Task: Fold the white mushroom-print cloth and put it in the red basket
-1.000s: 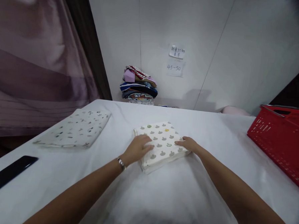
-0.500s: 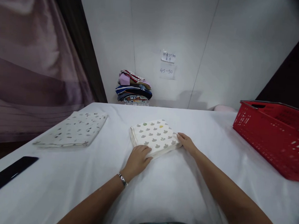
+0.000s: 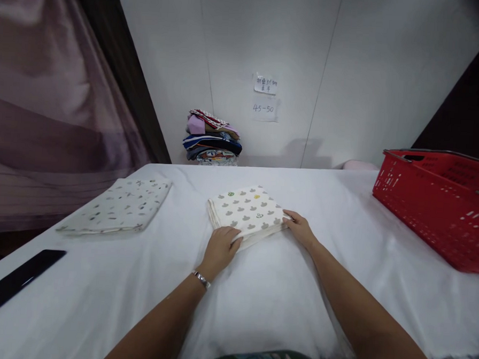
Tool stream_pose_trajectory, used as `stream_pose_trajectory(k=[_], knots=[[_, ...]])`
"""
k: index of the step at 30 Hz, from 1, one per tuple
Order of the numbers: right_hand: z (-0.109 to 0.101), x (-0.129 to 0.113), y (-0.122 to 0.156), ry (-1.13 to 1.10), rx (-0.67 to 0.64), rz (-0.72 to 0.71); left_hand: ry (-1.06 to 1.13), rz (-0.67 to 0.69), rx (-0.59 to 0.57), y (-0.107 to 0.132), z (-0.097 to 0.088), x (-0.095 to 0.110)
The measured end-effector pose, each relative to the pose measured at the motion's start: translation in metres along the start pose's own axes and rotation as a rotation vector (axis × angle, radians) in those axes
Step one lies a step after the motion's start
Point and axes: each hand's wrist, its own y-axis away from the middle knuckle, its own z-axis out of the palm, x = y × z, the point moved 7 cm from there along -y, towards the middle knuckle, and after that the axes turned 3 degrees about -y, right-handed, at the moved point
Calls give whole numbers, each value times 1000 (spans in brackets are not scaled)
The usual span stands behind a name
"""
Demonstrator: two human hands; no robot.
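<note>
A folded white cloth (image 3: 249, 209) with grey mushroom-like prints and a few green and yellow ones lies on the white-covered table in front of me. My left hand (image 3: 221, 247) grips its near left corner, thumb and fingers closed on the edge. At the near right corner, my right hand (image 3: 299, 227) pinches the layers between thumb and fingers. The fingertips under the cloth are partly hidden. Off to the left, a second folded white cloth (image 3: 121, 208) with small grey-green prints lies flat, apart from both hands.
A red plastic basket (image 3: 426, 211) stands on the table's right side. A flat black object (image 3: 17, 283) lies at the left edge. Beyond the far edge rises a stack of folded fabrics (image 3: 213, 138) by the wall. A purple curtain (image 3: 46, 110) hangs at left.
Both hands keep their hold on the cloth's near corners, with only slight shifts. The camera view has moved a little.
</note>
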Motion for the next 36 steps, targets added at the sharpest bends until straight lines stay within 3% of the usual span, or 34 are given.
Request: stream_pose_trajectory(k=[2, 5, 7, 10, 16, 22, 29, 36], knots=[[-3, -9, 3, 65, 39, -103, -1, -8, -1, -1, -1, 1], [1, -36, 16, 243, 52, -401, -11, -19, 3, 0, 0, 1], [13, -54, 28, 358, -2, -581, -23, -16, 21, 1, 1, 1], [36, -71, 41, 512, -113, -719, -65, -8, 51, 3, 3, 0], [62, -74, 47, 676, -242, -776, -90, 9, 51, 3, 3, 1], [68, -82, 50, 682, -251, -748, -56, -6, 25, 1, 1, 0], [96, -92, 52, 705, -348, -802, -73, 15, 7, 1, 0, 1], [103, -98, 50, 691, -296, -843, -86, 33, 44, 2, -5, 1]])
